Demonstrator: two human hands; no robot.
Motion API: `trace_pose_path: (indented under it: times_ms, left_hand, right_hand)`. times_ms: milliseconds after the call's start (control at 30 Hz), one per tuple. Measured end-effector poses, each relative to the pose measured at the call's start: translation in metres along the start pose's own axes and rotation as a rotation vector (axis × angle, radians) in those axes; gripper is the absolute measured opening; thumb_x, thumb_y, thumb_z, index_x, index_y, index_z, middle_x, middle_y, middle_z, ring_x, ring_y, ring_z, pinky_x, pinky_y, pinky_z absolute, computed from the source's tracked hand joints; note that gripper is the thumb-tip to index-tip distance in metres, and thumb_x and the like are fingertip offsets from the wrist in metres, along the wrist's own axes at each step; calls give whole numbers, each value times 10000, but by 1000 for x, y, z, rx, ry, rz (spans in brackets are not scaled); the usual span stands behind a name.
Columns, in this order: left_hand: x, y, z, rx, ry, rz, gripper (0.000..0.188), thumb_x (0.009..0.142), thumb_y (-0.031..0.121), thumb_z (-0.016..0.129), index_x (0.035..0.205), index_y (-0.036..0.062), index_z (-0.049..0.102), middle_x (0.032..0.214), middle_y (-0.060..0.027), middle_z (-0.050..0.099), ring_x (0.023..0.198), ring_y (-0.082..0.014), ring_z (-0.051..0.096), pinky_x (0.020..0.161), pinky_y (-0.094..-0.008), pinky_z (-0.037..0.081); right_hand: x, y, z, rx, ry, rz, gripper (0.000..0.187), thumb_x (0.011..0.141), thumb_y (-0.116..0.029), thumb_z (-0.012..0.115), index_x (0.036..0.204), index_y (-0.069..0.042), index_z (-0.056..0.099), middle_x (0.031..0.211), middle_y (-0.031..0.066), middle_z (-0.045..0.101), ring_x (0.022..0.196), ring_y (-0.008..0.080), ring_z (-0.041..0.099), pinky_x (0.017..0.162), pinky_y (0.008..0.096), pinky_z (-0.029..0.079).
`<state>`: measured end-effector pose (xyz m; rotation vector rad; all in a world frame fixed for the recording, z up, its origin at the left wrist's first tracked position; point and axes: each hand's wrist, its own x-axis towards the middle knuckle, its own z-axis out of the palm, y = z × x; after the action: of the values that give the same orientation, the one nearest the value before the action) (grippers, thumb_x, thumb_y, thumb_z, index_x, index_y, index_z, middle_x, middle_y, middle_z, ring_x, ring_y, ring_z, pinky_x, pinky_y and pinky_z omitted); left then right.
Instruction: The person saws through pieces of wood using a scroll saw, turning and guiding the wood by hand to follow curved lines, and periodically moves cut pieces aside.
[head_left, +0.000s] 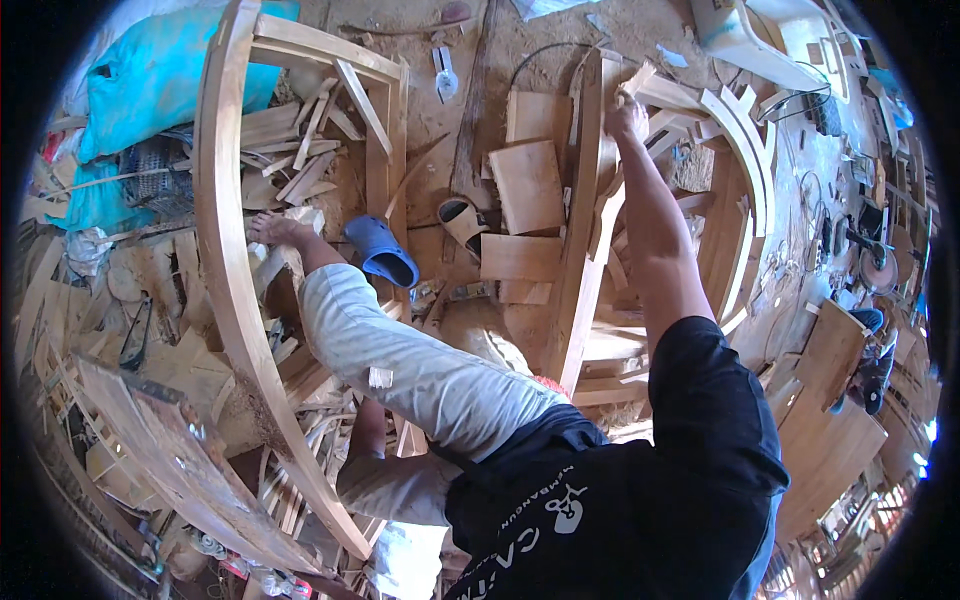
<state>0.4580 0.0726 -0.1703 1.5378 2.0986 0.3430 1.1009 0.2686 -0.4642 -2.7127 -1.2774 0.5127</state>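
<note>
My right arm reaches far forward. My right hand (626, 122) is closed around a short, rough-ended piece of light wood (636, 80), beside the far end of a wooden frame (590, 220) that has a straight rail and curved slats. My left hand does not show. At left, my bare foot rests among wood scraps, next to a long curved beam (228, 200) of another wooden frame. Between the two frames lie several flat boards (527, 185).
A blue clog (382, 252) and a beige shoe (462, 222) lie on the dusty floor. Offcuts (290, 150) fill the left frame. At upper left is a turquoise sack (160, 100). A plank (190, 450) leans at lower left. Another person (875, 370) is at the far right.
</note>
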Motion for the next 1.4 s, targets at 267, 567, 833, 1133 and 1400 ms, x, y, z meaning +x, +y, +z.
trace_pose_path:
  times_ms: [267,567,833,1133,1400]
  left_hand:
    - [190,37,97,-28,-102,82,568,1104,436,542,1460,1,622,1465,-271,619,1288,-412,639,1067,-498,508]
    - [291,18,163,-20,-188,74,606,1105,472,525,1472,-1,614,1479,-276,611,1294,-420,636,1070,-504,504]
    - [288,5,149,-99,-151,94,640,1107,505,509,1483,-4,606,1491,-281,604,1300,-427,633,1073,-509,500]
    - [-43,-139,-77,-58,222,-169,679,1108,541,492,1496,-7,598,1504,-287,595,1306,-435,629,1076,-515,495]
    - [-399,-333,-222,-97,728,-656,714,1110,573,476,1507,-9,590,1516,-292,588,1312,-442,626,1079,-520,491]
  right_hand:
    - [-133,-72,95,39,204,-1005,123,925,-180,645,1026,-111,651,876,154,644,782,357,650,639,520,539]
    - [-304,-33,293,-362,-828,-441,896,836,-408,875,1506,23,465,1460,244,603,1395,423,555,1172,518,450]
    - [-287,-42,311,-639,-976,-609,505,930,-299,733,1368,-68,636,1412,234,652,1253,401,672,1018,530,548]
    - [-323,-90,71,112,-688,-436,392,944,-317,747,1233,-66,662,1116,234,769,1066,402,746,876,502,599]
    - [-340,-159,-188,1311,-781,-281,458,968,-77,737,1398,7,604,1226,109,740,1064,227,725,952,404,575]
